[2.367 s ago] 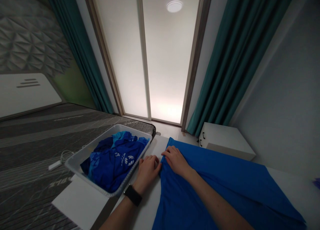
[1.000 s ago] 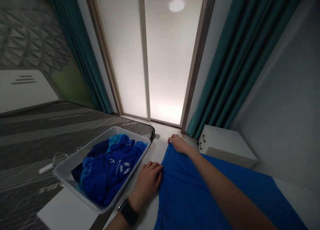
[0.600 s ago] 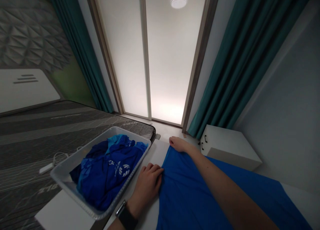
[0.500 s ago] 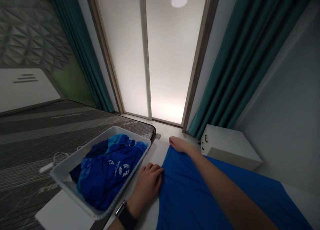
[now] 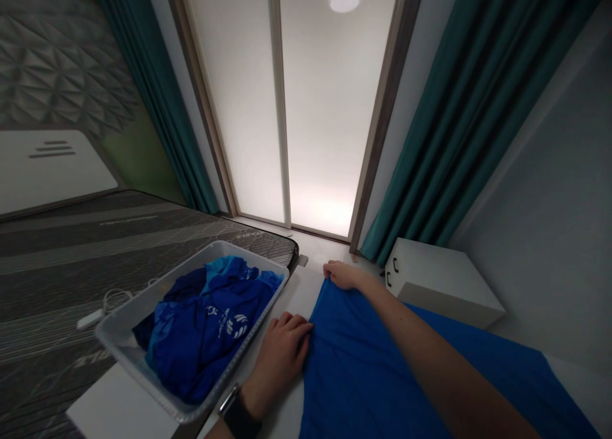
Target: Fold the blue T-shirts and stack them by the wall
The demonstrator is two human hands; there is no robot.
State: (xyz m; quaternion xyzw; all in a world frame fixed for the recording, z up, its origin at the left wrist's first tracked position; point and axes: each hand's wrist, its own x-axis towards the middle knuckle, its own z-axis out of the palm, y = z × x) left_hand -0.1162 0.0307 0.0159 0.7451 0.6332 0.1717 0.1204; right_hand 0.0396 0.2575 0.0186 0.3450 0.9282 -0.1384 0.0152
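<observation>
My right hand (image 5: 340, 275) pinches the far corner of the blue cloth (image 5: 377, 375), which lies spread on the white table (image 5: 301, 292). My left hand (image 5: 280, 362) is curled, gripping the cloth's left edge nearer me. Just beside the table's left edge, a white plastic basket (image 5: 153, 290) holds crumpled blue clothes (image 5: 205, 340), with a mattress (image 5: 95, 235) beyond.

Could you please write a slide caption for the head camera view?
The left hand and right hand hold a blue cloth on a white surface, beside a basket of blue clothes.
</observation>
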